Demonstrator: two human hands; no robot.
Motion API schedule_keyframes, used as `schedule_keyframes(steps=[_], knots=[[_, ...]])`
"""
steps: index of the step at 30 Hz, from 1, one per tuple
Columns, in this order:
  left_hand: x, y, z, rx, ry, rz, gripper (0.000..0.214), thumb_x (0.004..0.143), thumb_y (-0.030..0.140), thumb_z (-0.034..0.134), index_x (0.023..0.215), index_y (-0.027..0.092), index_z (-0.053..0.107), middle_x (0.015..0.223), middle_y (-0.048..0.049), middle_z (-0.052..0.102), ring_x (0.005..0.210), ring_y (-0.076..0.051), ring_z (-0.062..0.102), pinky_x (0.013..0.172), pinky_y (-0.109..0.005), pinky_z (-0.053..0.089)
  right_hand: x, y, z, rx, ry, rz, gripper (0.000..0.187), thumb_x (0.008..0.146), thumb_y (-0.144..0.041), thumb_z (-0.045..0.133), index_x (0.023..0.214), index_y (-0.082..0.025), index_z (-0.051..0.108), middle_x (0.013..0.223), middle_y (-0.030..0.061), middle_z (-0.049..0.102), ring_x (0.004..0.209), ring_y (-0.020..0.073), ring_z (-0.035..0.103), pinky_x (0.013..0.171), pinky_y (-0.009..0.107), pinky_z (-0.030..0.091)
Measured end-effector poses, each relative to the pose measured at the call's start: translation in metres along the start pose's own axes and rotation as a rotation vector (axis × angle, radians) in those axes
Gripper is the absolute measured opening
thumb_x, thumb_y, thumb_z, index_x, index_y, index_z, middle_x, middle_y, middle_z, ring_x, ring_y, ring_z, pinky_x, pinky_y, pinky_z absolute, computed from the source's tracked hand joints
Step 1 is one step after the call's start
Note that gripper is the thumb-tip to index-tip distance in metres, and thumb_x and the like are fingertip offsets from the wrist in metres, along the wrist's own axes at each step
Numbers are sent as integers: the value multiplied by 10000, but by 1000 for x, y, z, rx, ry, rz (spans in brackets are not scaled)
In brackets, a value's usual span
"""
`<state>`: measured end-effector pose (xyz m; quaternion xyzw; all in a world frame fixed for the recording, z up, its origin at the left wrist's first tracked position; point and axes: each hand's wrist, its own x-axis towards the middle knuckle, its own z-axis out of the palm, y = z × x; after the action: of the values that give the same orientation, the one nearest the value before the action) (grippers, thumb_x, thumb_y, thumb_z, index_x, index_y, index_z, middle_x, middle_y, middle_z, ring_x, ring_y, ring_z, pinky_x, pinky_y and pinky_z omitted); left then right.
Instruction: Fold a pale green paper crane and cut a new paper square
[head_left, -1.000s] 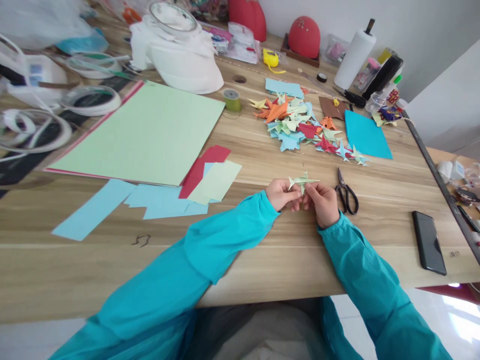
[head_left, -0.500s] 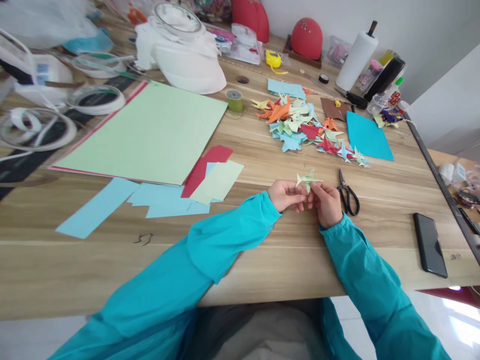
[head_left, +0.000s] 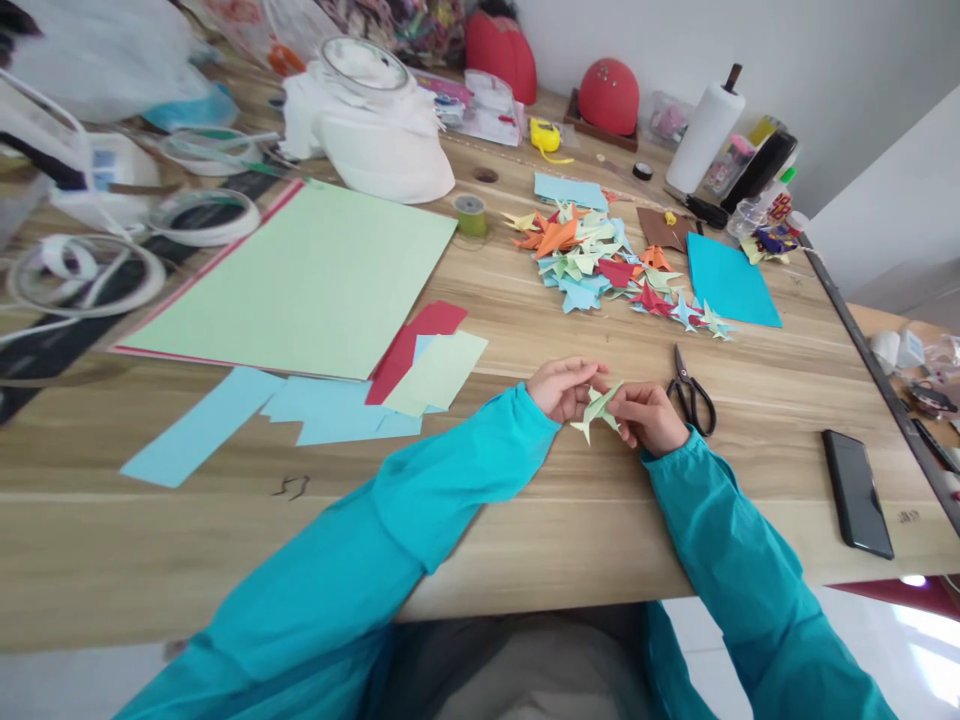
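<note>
A pale green folded-paper airplane (head_left: 598,407) is pinched between the thumb and fingers of my right hand (head_left: 649,415), its tail pointing down-left. My left hand (head_left: 564,388) is just left of the plane with its fingers stretched out beside it; whether the fingertips touch the paper is hard to make out. Black scissors (head_left: 691,390) lie just right of my right hand. Beyond my hands sits a pile of small folded-paper airplanes (head_left: 592,255) in orange, red, blue and green.
Left of my hands are cut paper strips (head_left: 360,408) and large green sheets (head_left: 300,280). A green thread spool (head_left: 470,215) stands near a white cap (head_left: 382,140). A turquoise sheet (head_left: 733,280) lies back right; a phone (head_left: 857,493) lies at right.
The paper airplane has turned and come down toward me in my right hand. My left fingers have loosened from their pinch and straightened out.
</note>
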<state>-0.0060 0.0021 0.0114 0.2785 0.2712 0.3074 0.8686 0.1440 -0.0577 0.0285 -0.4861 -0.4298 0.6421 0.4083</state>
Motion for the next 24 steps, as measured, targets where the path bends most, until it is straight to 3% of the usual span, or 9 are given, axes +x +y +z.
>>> schedule_keyframes(steps=[6,10,13,15,19,21,24], knots=[[-6,-3,6,199,-43,-8,317,472,224,814,648,90,587,505,0,616,449,-86,553,447,-184,413,-4,-5,-3,-197,-201,70,211,644,-289,700,567,-115,607,368,-29,550,248,45,389,255,147,260],[-9,-1,9,304,-67,4,330,431,229,824,610,93,582,465,12,604,402,-63,517,406,-164,372,-4,-7,-1,-270,-220,105,233,645,-312,703,572,-107,619,366,-26,548,239,41,372,249,149,236],[-9,0,9,265,-37,15,350,405,234,831,610,88,587,479,6,616,403,-64,529,405,-162,388,-3,-6,-1,-231,-190,91,240,653,-329,698,580,-115,617,381,-20,557,255,52,397,260,159,261],[-7,1,8,168,33,61,378,390,243,836,623,95,578,495,8,623,415,-79,550,412,-173,416,0,-3,-1,-129,-82,25,247,685,-355,666,605,-128,615,390,-24,551,269,58,405,273,167,278],[1,1,2,-52,192,218,387,431,234,826,651,122,528,487,24,607,449,-123,590,432,-222,476,4,3,1,68,277,-184,241,741,-384,583,665,-155,584,455,-34,530,340,66,426,319,178,310],[4,3,-2,-110,239,310,370,464,214,814,653,127,508,513,25,614,476,-124,603,473,-245,508,4,5,5,16,426,-302,219,755,-376,573,690,-168,551,534,-28,543,408,72,458,371,186,351],[9,4,-7,-140,275,415,379,474,223,813,661,132,496,563,22,630,527,-131,624,505,-258,527,1,8,15,-269,561,-496,167,744,-330,616,768,-183,540,690,-3,559,591,102,526,503,214,435]])
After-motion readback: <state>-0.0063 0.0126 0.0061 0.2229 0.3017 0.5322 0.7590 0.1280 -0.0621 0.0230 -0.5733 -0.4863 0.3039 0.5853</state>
